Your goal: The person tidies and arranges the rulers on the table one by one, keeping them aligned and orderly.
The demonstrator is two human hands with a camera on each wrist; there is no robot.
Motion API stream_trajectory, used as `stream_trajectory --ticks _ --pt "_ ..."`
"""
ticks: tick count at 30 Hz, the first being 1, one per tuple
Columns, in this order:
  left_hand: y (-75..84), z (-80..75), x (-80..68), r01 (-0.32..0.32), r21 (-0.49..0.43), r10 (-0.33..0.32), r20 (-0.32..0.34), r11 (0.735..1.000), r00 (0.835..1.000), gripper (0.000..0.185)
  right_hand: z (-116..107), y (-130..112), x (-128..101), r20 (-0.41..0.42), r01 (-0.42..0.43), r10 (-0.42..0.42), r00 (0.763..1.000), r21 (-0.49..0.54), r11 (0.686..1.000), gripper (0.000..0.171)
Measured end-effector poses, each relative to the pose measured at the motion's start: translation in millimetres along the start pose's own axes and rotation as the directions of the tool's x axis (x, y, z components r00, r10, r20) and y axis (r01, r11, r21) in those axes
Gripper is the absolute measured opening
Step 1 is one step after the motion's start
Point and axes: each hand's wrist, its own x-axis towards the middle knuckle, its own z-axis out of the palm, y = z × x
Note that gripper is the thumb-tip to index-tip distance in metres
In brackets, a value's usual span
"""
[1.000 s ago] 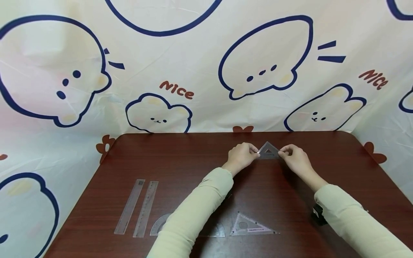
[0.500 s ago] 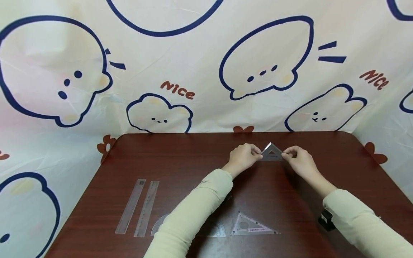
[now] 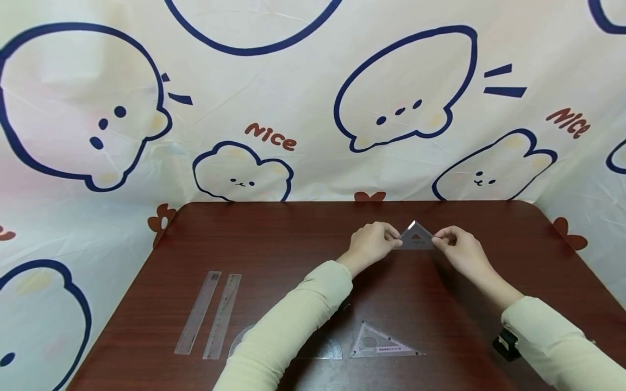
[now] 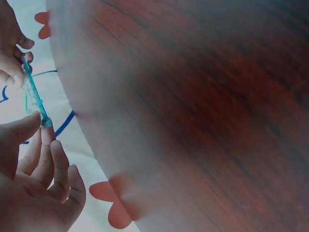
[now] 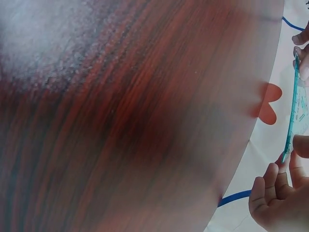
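Here, a small clear plastic set square (image 3: 416, 237) is held above the far right part of the dark red-brown wooden table (image 3: 274, 244), between the person's two hands. The left hand (image 3: 371, 244) pinches its left corner between thumb and forefinger, the other fingers curled under; the right hand (image 3: 457, 247) pinches its right corner in the same way. The triangle's long edge runs from one hand to the other and its point rises away from the person. In the left wrist view the same set square (image 4: 35, 94) shows edge-on as a thin teal strip, one end caught at the left hand's fingertips (image 4: 46, 126) and the other end in the right hand at the top left. In the right wrist view it (image 5: 292, 108) is again a thin teal line running between the two hands.

Near the person, along the table's near edge, lie two clear straight rulers (image 3: 209, 314) side by side at the left, then a clear half-round protractor (image 3: 325, 347) partly hidden under the left cream sleeve (image 3: 288, 326), and to its right a larger clear set square (image 3: 381, 342) lying flat, well apart from the hands. Its small print cannot be read.

Behind the table hangs a cream cloth backdrop (image 3: 303, 98) printed with blue-outlined cartoon animals, and the word "Nice" stands on it in red-brown twice, far left and far right.
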Motion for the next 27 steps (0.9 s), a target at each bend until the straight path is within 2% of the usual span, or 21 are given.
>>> stream_trajectory --ticks 16,27 --pt "8.6 -2.3 -14.4 -0.008 0.016 0.007 0.039 1.0 0.999 0.015 -6 1 -15 0.029 0.005 -0.005 1.0 0.005 1.0 0.025" --pt "13.6 -2.7 -17.8 -0.033 0.01 0.032 0.043 0.999 0.999 0.016 -13 1 -22 0.009 0.035 -0.034 0.999 -0.017 0.999 0.024"
